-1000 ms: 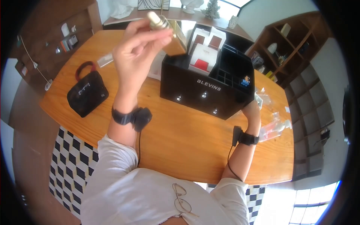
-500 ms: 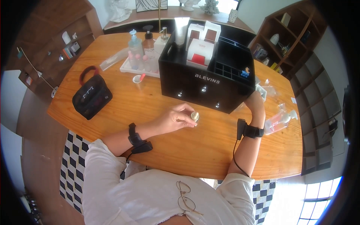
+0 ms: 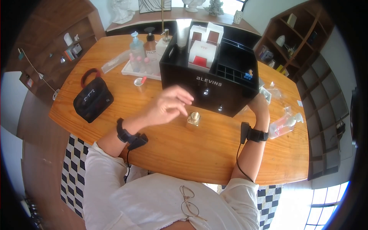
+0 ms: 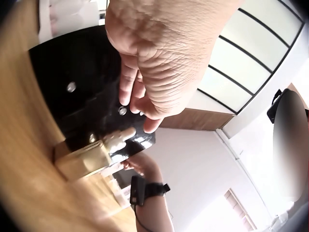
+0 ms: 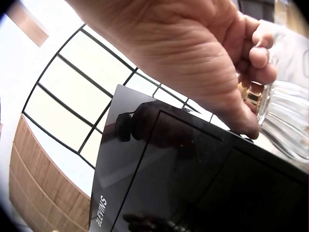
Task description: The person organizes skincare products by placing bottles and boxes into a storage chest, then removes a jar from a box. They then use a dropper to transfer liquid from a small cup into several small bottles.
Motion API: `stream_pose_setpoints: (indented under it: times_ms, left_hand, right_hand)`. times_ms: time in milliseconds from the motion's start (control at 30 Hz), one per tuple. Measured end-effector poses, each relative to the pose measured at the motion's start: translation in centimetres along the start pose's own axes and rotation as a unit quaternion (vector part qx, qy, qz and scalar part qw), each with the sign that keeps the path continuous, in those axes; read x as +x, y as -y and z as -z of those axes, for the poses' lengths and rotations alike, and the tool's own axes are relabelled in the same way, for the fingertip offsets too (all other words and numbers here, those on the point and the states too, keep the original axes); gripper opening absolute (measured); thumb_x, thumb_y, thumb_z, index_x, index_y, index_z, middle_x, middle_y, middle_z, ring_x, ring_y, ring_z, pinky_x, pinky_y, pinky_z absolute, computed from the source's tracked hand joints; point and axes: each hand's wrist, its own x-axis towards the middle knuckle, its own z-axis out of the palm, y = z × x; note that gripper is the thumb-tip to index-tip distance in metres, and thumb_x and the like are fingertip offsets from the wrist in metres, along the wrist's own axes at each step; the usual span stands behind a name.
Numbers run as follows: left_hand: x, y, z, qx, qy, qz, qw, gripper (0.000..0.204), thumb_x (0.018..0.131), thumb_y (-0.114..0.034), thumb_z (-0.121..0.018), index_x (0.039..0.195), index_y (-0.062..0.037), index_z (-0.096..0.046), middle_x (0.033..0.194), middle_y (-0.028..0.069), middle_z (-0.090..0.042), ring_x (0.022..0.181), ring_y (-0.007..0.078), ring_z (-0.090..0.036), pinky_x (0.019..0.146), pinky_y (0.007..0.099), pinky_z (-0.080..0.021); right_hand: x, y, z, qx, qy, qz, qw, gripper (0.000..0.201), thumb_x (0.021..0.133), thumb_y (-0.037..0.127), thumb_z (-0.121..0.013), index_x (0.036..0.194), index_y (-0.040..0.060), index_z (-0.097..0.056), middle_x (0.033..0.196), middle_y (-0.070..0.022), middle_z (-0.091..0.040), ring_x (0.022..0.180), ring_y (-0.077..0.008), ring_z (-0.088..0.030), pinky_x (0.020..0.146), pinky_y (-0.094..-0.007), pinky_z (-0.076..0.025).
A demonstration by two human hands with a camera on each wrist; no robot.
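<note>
A gold perfume bottle with a pale top stands on the wooden table. My left hand hovers just left of it, fingers loosely bent and holding nothing. In the left wrist view, the gold bottle stands in front of the black box, below the fingers of that hand. My right hand reaches along the right side of the black organizer box marked BLEVINS. In the right wrist view, its thumb and fingers grip the gold collar of a ribbed clear glass bottle.
White boxes, a tube and a small blue figure are in the organizer. To the left are a black pouch, a small cup and a white tray with bottles. A clear pump bottle lies right.
My left hand came down from high beside the organizer, put the gold perfume bottle on the table, and let go, drawing back left. My right hand stays at the organizer's right side.
</note>
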Motion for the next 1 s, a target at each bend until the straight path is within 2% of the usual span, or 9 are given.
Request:
stream_pose_setpoints:
  times_ms: [67,100,167,200,267,400,467,633,1000]
  left_hand:
    - [2.5,-1.3,2.3,0.093,-0.068,-0.054,0.992,0.023,0.077,0.013,-0.065,0.076,-0.0084,-0.072,0.102,0.0073,-0.069,0.099,0.0199,-0.067,0.078,0.0283,-0.057]
    - [3.9,-1.4,3.5,0.133,-0.092,-0.099,0.982,0.022,0.077,0.012,-0.064,0.078,-0.0078,-0.073,0.101,0.0061,-0.069,0.098,0.0195,-0.067,0.080,0.0289,-0.056]
    - [7.0,-1.1,5.6,0.206,-0.103,-0.111,0.967,0.020,0.083,0.007,-0.062,0.089,-0.0079,-0.073,0.107,0.0058,-0.069,0.101,0.0198,-0.067,0.084,0.0309,-0.055]
    - [8.4,0.1,5.8,0.115,-0.098,-0.038,0.988,0.022,0.086,0.003,-0.062,0.102,-0.0075,-0.072,0.115,0.0064,-0.067,0.105,0.0214,-0.066,0.091,0.0340,-0.054]
    - [11.0,1.0,6.6,0.131,-0.043,-0.026,0.990,0.030,0.089,-0.005,-0.064,0.118,-0.0084,-0.067,0.122,0.0075,-0.062,0.114,0.0235,-0.062,0.100,0.0377,-0.050]
    - [13.0,5.3,5.6,0.185,0.020,0.050,0.981,0.046,0.088,-0.018,-0.071,0.132,-0.0120,-0.059,0.133,0.0080,-0.056,0.127,0.0270,-0.053,0.110,0.0399,-0.041]
    - [12.6,4.8,4.7,0.228,0.012,0.069,0.971,0.049,0.086,-0.020,-0.073,0.132,-0.0113,-0.059,0.137,0.0079,-0.055,0.127,0.0282,-0.053,0.111,0.0392,-0.040]
    - [12.5,4.2,4.1,0.276,-0.006,0.159,0.948,0.062,0.084,-0.030,-0.075,0.141,-0.0227,-0.052,0.150,0.0044,-0.044,0.133,0.0287,-0.049,0.106,0.0402,-0.045]
    - [12.2,3.3,3.8,0.257,-0.047,0.211,0.942,0.063,0.077,-0.033,-0.079,0.135,-0.0215,-0.057,0.128,0.0053,-0.052,0.120,0.0286,-0.058,0.099,0.0393,-0.048]
  right_hand:
    - [0.1,-0.1,-0.1,0.004,0.004,0.003,1.000,0.047,0.084,0.028,-0.071,0.128,0.0146,-0.060,0.103,-0.0235,-0.071,0.102,-0.0426,-0.066,0.085,-0.0495,-0.054]
    - [0.3,-0.3,-0.1,0.009,0.005,0.008,1.000,0.048,0.084,0.028,-0.072,0.128,0.0152,-0.060,0.103,-0.0236,-0.071,0.102,-0.0426,-0.066,0.085,-0.0495,-0.054]
    - [0.2,-0.5,-0.3,0.013,0.006,0.014,1.000,0.049,0.084,0.028,-0.072,0.130,0.0160,-0.059,0.105,-0.0236,-0.070,0.102,-0.0425,-0.066,0.085,-0.0495,-0.054]
    - [0.2,-0.6,-0.3,0.012,0.006,0.016,1.000,0.049,0.084,0.029,-0.071,0.130,0.0163,-0.059,0.105,-0.0237,-0.070,0.103,-0.0425,-0.066,0.086,-0.0494,-0.054]
    - [0.4,-0.7,-0.4,0.010,0.001,0.021,1.000,0.050,0.085,0.029,-0.070,0.132,0.0170,-0.058,0.106,-0.0236,-0.070,0.103,-0.0424,-0.066,0.087,-0.0493,-0.053]
    - [0.9,-1.6,-1.3,0.008,-0.001,0.030,1.000,0.053,0.086,0.030,-0.069,0.136,0.0191,-0.055,0.107,-0.0229,-0.071,0.104,-0.0420,-0.066,0.089,-0.0491,-0.053]
    - [0.8,-1.2,-0.8,0.012,-0.001,0.025,1.000,0.054,0.087,0.030,-0.069,0.138,0.0202,-0.054,0.108,-0.0227,-0.071,0.104,-0.0417,-0.066,0.089,-0.0489,-0.053]
    - [0.1,-0.1,-0.3,0.007,-0.008,0.013,1.000,0.055,0.087,0.029,-0.068,0.139,0.0220,-0.053,0.108,-0.0234,-0.070,0.105,-0.0411,-0.067,0.088,-0.0485,-0.053]
    - [0.1,-0.9,-0.8,0.024,-0.028,0.026,0.999,0.054,0.082,0.028,-0.074,0.132,0.0151,-0.059,0.100,-0.0232,-0.071,0.099,-0.0410,-0.068,0.084,-0.0485,-0.054]
